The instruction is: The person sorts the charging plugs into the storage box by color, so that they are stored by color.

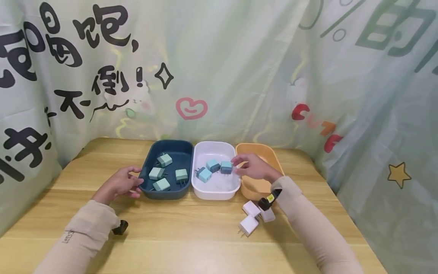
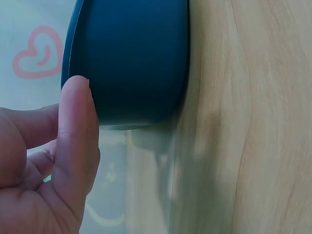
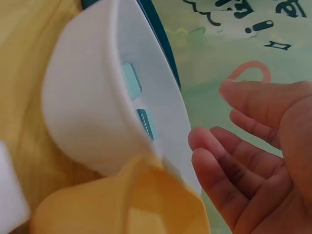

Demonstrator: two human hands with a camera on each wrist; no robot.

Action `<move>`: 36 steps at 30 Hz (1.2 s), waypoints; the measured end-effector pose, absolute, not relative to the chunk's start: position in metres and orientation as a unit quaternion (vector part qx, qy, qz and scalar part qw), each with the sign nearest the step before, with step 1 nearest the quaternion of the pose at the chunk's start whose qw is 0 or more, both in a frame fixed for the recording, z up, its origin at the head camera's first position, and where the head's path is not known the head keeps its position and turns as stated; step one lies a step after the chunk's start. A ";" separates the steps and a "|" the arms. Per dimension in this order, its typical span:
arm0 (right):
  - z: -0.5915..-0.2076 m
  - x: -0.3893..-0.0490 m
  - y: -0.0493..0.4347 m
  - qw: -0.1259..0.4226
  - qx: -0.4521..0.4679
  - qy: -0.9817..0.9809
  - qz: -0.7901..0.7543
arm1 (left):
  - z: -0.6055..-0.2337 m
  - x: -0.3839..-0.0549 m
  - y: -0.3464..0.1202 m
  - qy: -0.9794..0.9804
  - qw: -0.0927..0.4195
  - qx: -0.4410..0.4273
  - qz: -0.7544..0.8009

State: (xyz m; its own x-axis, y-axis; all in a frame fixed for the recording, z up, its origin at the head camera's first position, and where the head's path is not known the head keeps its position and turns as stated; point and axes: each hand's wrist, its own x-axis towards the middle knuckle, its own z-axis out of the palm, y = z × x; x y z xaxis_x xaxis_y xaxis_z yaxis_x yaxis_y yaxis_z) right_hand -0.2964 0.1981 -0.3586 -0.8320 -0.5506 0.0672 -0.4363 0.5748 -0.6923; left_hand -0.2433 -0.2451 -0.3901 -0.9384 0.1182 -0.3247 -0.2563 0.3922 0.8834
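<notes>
My left hand [image 1: 124, 182] is at the left side of a dark blue bin [image 1: 165, 195]. In the left wrist view its thumb [image 2: 77, 112] meets the bin's edge, fingers loosely bent. Several pale green plug chargers [image 1: 161, 185] lie in that bin. My right hand [image 1: 254, 166] hovers over the border between the white bin [image 1: 213, 195] and the orange bin [image 1: 251, 192]. Its fingers are relaxed and hold nothing in the right wrist view. Several two-tone chargers, light blue and dark blue [image 1: 213, 165], sit in the white bin, one close to the right fingertips.
White plug chargers [image 1: 248, 225] lie in a small group on the wooden table [image 1: 184, 243], in front of the orange bin and below the right wrist. A printed curtain [image 1: 232, 76] hangs behind and along both sides of the table. The three bins stand side by side.
</notes>
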 end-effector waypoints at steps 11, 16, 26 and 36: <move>-0.380 -0.230 0.256 0.066 -0.280 0.853 -0.435 | -0.391 -0.245 -0.246 0.809 0.172 -0.039 0.560; -0.391 -0.209 0.270 0.071 -0.260 0.842 -0.467 | -0.390 -0.245 -0.248 0.810 0.171 -0.043 0.560; -0.400 -0.191 0.287 0.058 -0.249 0.862 -0.438 | -0.395 -0.245 -0.246 0.801 0.163 -0.041 0.575; -0.417 -0.185 0.298 0.086 -0.245 0.877 -0.405 | -0.392 -0.244 -0.245 0.804 0.167 -0.045 0.568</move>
